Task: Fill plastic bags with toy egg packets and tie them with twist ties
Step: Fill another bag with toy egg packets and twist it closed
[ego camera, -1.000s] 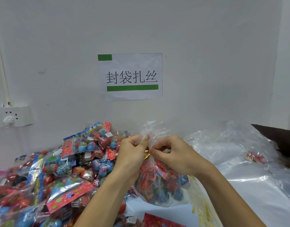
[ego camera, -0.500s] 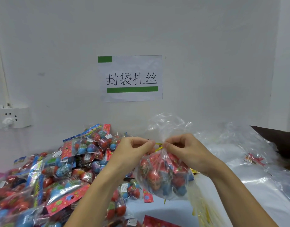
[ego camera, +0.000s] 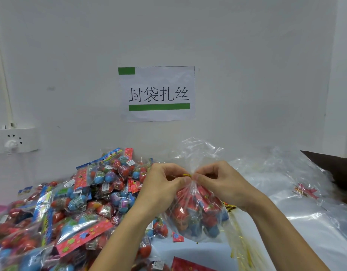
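Observation:
A clear plastic bag (ego camera: pixel 198 218) filled with red and blue toy egg packets hangs in front of me, its neck gathered between my hands and its loose top flaring above them. My left hand (ego camera: pixel 164 182) and my right hand (ego camera: pixel 219 182) both pinch a gold twist tie (ego camera: pixel 186 175) at the neck, one on each side, fingertips almost touching. A big pile of toy egg packets (ego camera: pixel 67 208) covers the table to the left.
A heap of empty clear bags (ego camera: pixel 298 202) lies on the right, with a small bundle of red and gold ties (ego camera: pixel 305 191) on it. More gold twist ties (ego camera: pixel 241 245) lie under the bag. A wall socket (ego camera: pixel 14 140) and a paper sign (ego camera: pixel 157 93) are on the wall.
Both hands have lifted the filled bag upward and kept working the tie at its neck; the bag's loose top now flares higher above the fingers.

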A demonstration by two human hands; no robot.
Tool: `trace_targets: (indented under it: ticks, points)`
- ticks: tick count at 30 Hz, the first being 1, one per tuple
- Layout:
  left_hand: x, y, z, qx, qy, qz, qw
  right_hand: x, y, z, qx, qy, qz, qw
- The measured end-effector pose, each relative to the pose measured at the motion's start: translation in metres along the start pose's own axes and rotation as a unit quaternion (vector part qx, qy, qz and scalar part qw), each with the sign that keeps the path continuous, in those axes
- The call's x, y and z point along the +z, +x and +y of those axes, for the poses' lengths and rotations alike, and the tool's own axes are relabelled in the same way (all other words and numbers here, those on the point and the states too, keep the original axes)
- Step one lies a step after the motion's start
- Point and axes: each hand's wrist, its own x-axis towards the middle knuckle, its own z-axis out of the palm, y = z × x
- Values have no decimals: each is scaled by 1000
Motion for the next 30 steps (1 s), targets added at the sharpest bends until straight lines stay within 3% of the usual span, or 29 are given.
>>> trace_targets:
  ticks: [6, 13, 17, 30]
  points:
    - [0, 1, -2, 19, 32, 21, 999, 0, 0, 1, 16, -2, -11, 1000]
    - [3, -3, 1, 111, 96, 61, 987, 0, 0, 2, 27, -4, -18, 999]
    - [3, -4, 4, 190, 152, 75, 967, 1, 0, 2, 32, 12, -20, 999]
    - [-2, -4, 4, 321, 289, 72, 899, 2, -1, 0, 39, 62, 0, 997]
